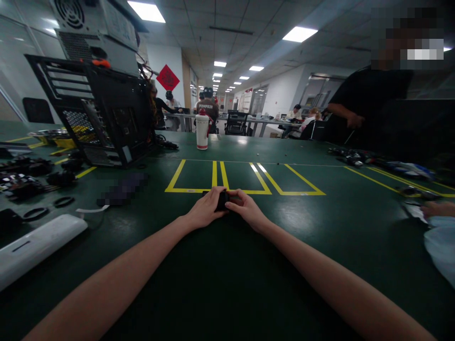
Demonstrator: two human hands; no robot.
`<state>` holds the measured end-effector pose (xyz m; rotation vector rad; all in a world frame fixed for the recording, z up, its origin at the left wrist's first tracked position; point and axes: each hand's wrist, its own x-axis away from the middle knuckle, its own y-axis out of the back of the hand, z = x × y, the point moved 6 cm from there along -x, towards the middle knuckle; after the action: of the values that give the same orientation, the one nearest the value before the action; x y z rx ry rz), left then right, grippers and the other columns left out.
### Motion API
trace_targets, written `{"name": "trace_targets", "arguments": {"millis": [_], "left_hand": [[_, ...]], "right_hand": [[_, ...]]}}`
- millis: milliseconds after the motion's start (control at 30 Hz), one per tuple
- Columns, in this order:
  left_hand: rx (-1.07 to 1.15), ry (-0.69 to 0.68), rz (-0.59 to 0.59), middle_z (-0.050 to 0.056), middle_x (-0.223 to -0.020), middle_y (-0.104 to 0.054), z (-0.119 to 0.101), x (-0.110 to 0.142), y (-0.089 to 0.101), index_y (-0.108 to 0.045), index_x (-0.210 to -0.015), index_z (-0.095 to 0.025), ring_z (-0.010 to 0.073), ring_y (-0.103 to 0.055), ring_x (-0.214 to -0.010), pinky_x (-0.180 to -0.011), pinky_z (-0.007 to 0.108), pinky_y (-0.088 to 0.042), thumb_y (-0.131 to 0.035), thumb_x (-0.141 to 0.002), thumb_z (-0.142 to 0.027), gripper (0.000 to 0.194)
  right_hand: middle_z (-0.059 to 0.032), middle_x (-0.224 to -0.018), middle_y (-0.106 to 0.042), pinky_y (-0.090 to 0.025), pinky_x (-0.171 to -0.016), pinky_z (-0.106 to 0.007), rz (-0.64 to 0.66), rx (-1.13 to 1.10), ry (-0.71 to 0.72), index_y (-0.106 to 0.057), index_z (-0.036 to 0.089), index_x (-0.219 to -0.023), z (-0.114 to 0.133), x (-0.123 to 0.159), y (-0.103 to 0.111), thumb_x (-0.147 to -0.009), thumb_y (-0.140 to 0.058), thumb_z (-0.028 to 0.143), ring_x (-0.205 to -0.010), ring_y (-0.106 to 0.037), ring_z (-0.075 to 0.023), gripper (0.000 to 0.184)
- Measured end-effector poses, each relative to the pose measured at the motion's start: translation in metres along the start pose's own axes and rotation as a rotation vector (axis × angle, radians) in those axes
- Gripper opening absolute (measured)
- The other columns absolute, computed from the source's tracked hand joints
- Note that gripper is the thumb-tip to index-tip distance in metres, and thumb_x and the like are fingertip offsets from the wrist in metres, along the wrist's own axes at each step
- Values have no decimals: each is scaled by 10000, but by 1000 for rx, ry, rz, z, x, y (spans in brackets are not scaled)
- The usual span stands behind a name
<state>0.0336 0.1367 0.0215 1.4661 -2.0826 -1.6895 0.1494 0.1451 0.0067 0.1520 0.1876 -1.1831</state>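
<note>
Grip closed, bare left hand (203, 209) around small black object (222, 201), bare right hand (248, 209) pinching its right side, dark-green tabletop (220, 274) beneath, red-topped white cup (202, 131) far.

Head cam: worn on head, aimed fwd/down across table (227, 284).
Hands (202, 208): seen fairly near, approx. ctr.
Ceiling (265, 21): caught up top.

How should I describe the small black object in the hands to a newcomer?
On the green table, find the yellow tape outlines. At their near edge, the left hand and right hand hold a small black object. Unlike the dark parts lying further left, it sits between both hands.
</note>
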Motion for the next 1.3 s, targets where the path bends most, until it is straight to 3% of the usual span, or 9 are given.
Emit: {"name": "trace_targets", "arguments": {"millis": [200, 367, 467, 633, 767, 900, 1000, 1133, 1300], "left_hand": [[-10, 14, -3, 80, -1174, -409, 0, 0, 0, -242, -1202, -220, 249, -472, -1067, -858, 414, -426, -593, -731, -295, 592], [-23, 17, -5, 76, -1166, -411, 1, 0, -1, -246, -1201, -220, 244, -477, -1061, -863, 413, -427, -593, -730, -287, 588], [-23, 17, -5, 80, -1163, -413, 2, 0, -1, -244, -1205, -217, 245, -472, -1066, -870, 412, -421, -595, -727, -281, 597], [-24, -3, -4, 82, -1159, -412, 1, 0, -1, -249, -1200, -215, 239, -479, -1048, -857, 400, -426, -597, -725, -288, 594], [-27, 0, -4, 80, -1153, -416, 0, 0, 0, -253, -1197, -213, 234, -491, -1025, -839, 395, -437, -596, -725, -298, 590], [-19, 5, 3, 82, -1157, -417, -2, 0, 1, -256, -1197, -208, 233, -486, -1039, -852, 392, -433, -596, -726, -287, 586], [-6, 11, 9, 75, -1163, -416, -4, 1, 3, -251, -1202, -220, 235, -478, -1058, -865, 398, -428, -590, -731, -280, 583], [1, 5, 20, 77, -1157, -419, -5, 1, 4, -260, -1197, -218, 235, -484, -1049, -855, 395, -433, -583, -736, -276, 566], [4, 3, 5, 78, -1161, -415, -3, 0, 3, -256, -1198, -224, 239, -487, -1043, -850, 404, -434, -600, -722, -283, 591]], "right_hand": [[4, -942, -535, -450, -791, -305, -18, -3, 43, -501, 217, -851, 3, 3, -1, -679, -623, 257, -858, -559, -132, 215], [-33, -1014, -528, -443, -812, -338, -59, 63, 6, -496, 216, -988, 1, 0, 1, -694, -607, 253, -882, -556, -148, 317], [-54, -1043, -534, -421, -857, -357, -22, 59, -24, -508, 196, -1012, 0, 0, 0, -698, -599, 244, -935, -546, -165, 330], [-19, -1007, -548, -412, -871, -339, 34, -20, 45, -509, 210, -929, 6, 2, -4, -680, -621, 214, -949, -543, -150, 272], [-8, -959, -549, -431, -839, -323, -16, 2, 64, -508, 209, -880, 5, 2, -2, -700, -607, 236, -893, -558, -135, 207], [-36, -1008, -543, -430, -851, -347, -60, 47, 2, -507, 201, -960, 1, 0, 1, -689, -613, 242, -910, -557, -153, 294], [-49, -1017, -552, -423, -870, -363, -20, 38, -44, -509, 187, -987, -1, 0, 0, -697, -603, 248, -945, -549, -168, 312], [-21, -1035, -545, -436, -862, -342, 44, -13, 2, -495, 214, -956, 4, 3, -3, -681, -623, 233, -984, -535, -164, 303], [-4, -962, -548, -449, -821, -324, -34, 31, 39, -507, 212, -875, 6, 2, -1, -695, -613, 264, -907, -558, -148, 215]]}}
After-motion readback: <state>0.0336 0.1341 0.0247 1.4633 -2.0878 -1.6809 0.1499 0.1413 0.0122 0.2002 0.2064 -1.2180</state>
